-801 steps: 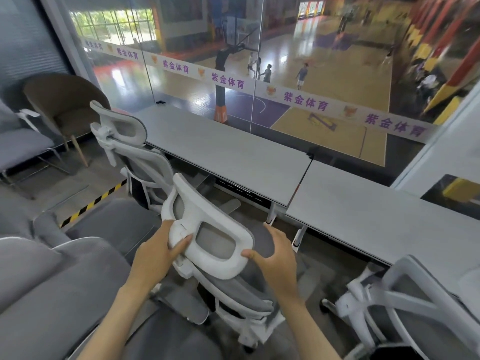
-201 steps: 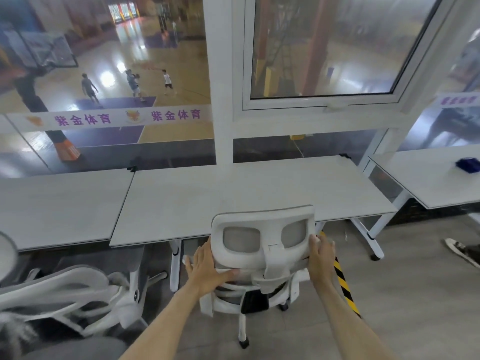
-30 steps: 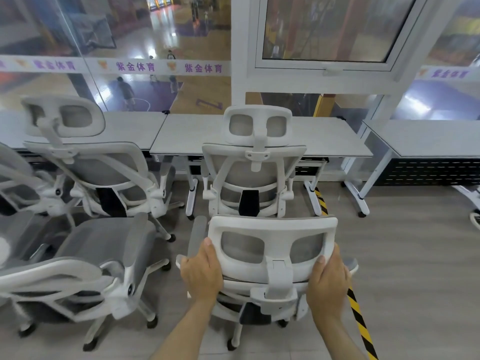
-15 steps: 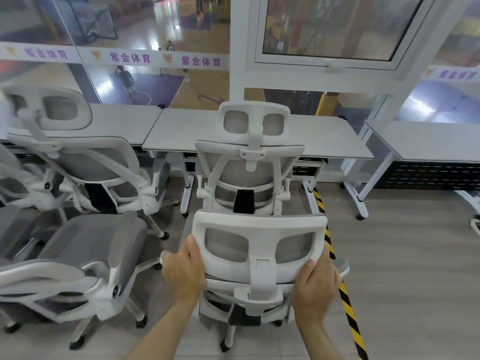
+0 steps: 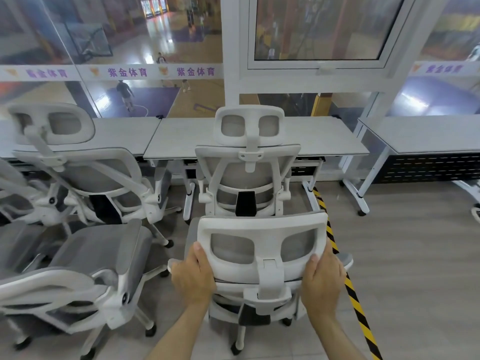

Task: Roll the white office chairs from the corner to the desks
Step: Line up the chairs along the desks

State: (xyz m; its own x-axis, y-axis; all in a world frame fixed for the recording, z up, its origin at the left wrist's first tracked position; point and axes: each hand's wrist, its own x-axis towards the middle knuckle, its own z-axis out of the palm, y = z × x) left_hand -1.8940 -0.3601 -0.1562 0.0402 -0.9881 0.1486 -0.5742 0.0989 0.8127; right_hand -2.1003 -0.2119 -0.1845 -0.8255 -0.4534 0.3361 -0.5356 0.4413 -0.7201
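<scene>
A white office chair with grey mesh stands right in front of me, and I hold it by its headrest (image 5: 262, 236). My left hand (image 5: 193, 278) grips the headrest's left edge. My right hand (image 5: 322, 278) grips its right edge. Directly ahead, a second white chair (image 5: 246, 175) sits pushed up to the middle grey desk (image 5: 322, 137). A third white chair (image 5: 78, 167) stands at the left desk (image 5: 122, 133). At the near left a fourth white chair (image 5: 85, 266) faces sideways, close beside the one I hold.
A black and yellow floor stripe (image 5: 345, 279) runs from the desk leg toward me on the right. Another desk (image 5: 431, 136) stands at the right, with open wood floor (image 5: 415, 255) before it. Glass walls behind the desks overlook a basketball court.
The chair I hold has shifted slightly left and back toward me over the last second. Both hands have kept their grip on the headrest.
</scene>
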